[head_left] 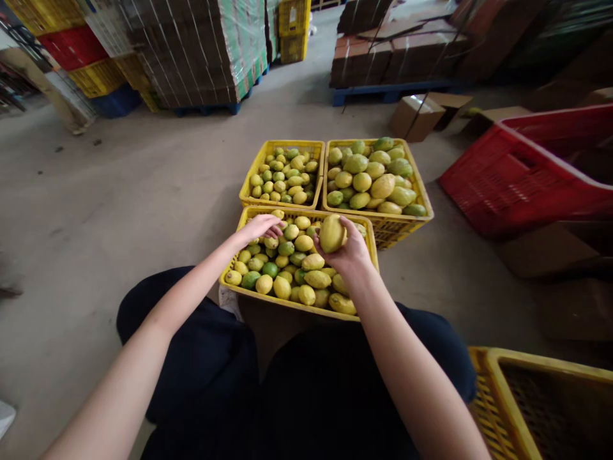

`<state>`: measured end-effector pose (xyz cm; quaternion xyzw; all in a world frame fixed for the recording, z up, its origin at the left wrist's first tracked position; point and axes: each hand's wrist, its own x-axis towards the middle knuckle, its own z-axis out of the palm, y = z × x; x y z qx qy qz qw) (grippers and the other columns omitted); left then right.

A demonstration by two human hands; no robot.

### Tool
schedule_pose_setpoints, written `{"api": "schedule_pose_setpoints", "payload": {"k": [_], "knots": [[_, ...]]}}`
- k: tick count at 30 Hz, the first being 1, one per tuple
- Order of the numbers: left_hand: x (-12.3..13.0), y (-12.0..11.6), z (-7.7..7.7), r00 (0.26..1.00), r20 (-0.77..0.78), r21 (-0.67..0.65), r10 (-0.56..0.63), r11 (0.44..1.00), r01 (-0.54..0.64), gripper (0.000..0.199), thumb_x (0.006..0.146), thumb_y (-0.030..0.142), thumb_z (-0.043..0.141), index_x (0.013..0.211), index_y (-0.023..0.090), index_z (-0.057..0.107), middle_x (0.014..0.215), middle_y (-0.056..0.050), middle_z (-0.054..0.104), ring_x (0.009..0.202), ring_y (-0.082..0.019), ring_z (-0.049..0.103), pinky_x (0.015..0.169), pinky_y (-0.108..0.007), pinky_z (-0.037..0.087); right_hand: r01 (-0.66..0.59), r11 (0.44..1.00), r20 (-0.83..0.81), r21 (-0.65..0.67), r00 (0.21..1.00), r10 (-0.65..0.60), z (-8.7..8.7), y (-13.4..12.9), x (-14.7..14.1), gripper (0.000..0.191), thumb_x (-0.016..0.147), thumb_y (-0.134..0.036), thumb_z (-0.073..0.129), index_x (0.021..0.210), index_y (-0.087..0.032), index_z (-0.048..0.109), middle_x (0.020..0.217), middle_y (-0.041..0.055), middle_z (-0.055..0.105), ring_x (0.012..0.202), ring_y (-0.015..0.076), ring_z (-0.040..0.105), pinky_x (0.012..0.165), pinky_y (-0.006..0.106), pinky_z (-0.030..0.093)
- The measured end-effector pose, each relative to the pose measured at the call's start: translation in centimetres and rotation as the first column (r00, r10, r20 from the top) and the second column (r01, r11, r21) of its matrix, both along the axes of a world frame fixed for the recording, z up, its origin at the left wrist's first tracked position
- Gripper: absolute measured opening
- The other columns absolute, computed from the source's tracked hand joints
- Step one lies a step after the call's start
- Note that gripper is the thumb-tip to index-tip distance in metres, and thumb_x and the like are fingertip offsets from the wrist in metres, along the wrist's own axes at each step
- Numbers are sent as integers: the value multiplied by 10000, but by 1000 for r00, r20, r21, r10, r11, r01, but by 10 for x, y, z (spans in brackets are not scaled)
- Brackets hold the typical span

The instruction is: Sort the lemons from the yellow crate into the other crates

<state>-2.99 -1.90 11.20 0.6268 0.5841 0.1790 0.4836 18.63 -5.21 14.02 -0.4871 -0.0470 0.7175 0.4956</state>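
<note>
A large yellow-green lemon [332, 234] rests in my right hand [357, 252], whose fingers and thumb curl around it above the near yellow crate [287, 305]. That crate is full of yellow and green lemons [282, 287]. Over its far left part hovers my left hand [261, 228], fingers loosely stretched and slightly bent, with nothing visible in them. I cannot tell whether its fingertips touch the fruit below. Behind stand two more yellow crates: the left one [247, 185] carries smaller lemons, the right one [400, 225] larger ones.
A red crate [483, 179] stands to the right, near cardboard boxes [417, 118]. At lower right is another yellow crate [502, 390]. Wrapped pallet stacks [191, 51] and stacked crates [76, 48] line the back. Someone's leg [52, 96] shows at far left.
</note>
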Motion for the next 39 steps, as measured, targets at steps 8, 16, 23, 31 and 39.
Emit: {"api": "schedule_pose_setpoints", "payload": {"k": [8,16,23,31,39], "knots": [[33,-41,-113,802,-584,6,-129,987,163,211,851,242,643,1037,162,702,1066,-90,728,1037,-274,669,886,-321,501,-115,988,138,107,985,100,2,4,12,238,913,-443,437,833,-237,525,752,33,625,787,208,657,745,334,587],[10,-16,-132,711,-683,-60,-167,983,173,256,912,300,566,1030,116,698,1125,-177,706,1058,-313,668,909,-363,501,-37,995,41,88,999,33,3,0,17,161,861,-386,544,882,-228,560,744,32,646,752,217,659,735,364,593],[-55,-23,-139,675,-699,-115,-236,969,220,340,898,362,576,1185,208,673,1270,-110,680,1173,-250,631,990,-324,466,-39,982,42,185,999,31,-1,6,24,178,830,-407,570,868,-234,549,777,32,634,771,211,648,732,354,580],[-79,-24,-119,639,-713,-167,-291,954,248,254,852,251,586,1080,210,691,1131,-88,737,1060,-234,663,944,-319,486,-18,997,-28,79,999,20,7,5,11,161,856,-377,535,886,-219,556,732,34,621,743,202,633,696,328,580],[-59,-43,-116,606,-638,-290,-475,877,382,605,567,278,858,1144,226,680,1135,-69,721,1064,-292,663,901,-327,512,-68,995,19,69,998,67,3,7,5,182,878,-388,504,862,-214,555,754,35,613,746,190,630,700,309,578]]}}
